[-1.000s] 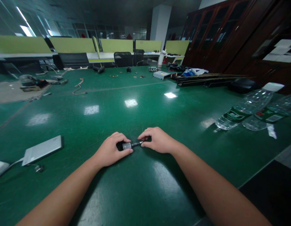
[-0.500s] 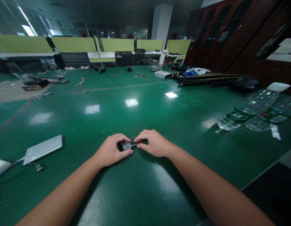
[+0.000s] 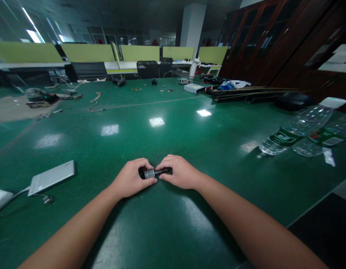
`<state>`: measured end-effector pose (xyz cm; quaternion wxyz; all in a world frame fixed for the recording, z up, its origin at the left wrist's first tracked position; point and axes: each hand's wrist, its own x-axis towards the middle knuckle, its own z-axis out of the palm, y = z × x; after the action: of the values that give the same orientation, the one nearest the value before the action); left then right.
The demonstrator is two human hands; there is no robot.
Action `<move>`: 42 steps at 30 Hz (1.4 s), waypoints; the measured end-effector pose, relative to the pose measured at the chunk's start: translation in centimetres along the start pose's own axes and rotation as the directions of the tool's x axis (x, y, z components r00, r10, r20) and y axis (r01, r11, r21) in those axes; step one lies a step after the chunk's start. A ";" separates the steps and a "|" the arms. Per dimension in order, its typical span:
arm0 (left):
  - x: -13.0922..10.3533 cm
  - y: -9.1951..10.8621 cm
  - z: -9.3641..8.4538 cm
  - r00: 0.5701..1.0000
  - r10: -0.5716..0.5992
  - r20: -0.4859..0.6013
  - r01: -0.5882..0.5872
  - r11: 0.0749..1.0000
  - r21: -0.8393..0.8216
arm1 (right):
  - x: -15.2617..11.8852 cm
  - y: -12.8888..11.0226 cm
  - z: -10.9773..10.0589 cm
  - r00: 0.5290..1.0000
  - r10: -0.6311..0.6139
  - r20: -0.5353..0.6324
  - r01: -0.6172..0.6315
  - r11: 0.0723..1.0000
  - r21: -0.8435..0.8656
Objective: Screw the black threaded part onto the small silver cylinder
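A small cylindrical connector-like piece (image 3: 150, 174) lies low over the green table, its body grey and its right end black and ribbed. Thumb and fingers of my left hand (image 3: 132, 178) curl around the grey body. On the other side, my right hand (image 3: 179, 171) pinches the black ribbed end (image 3: 158, 172) between thumb and fingertips. A dark stretch continues from that end into the right palm, where it is partly hidden. The fingertips of both hands are close together but apart.
On the left of the table (image 3: 150, 235) lie a grey flat device (image 3: 52, 176) with a cable and a small metal part (image 3: 48, 199). Two water bottles (image 3: 285, 136) stand at the right. A twisted cord (image 3: 95, 102) and dark bars (image 3: 246, 94) lie farther back.
My right hand has shifted slightly left, toward my left hand, along the black end. More of the dark stretch shows inside the right grip. My left hand has barely moved.
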<state>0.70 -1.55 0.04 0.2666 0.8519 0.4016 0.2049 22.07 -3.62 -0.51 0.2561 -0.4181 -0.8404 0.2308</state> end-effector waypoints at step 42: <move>-0.2 0.1 -0.2 0.999 0.032 0.004 -0.032 0.999 0.010 | -0.7 0.2 -2.1 0.993 0.100 0.063 -0.096 0.994 -0.057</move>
<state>0.49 -1.69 0.26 0.2596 0.8600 0.3884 0.2054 23.90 -3.75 0.85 0.2053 -0.4578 -0.8328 0.2341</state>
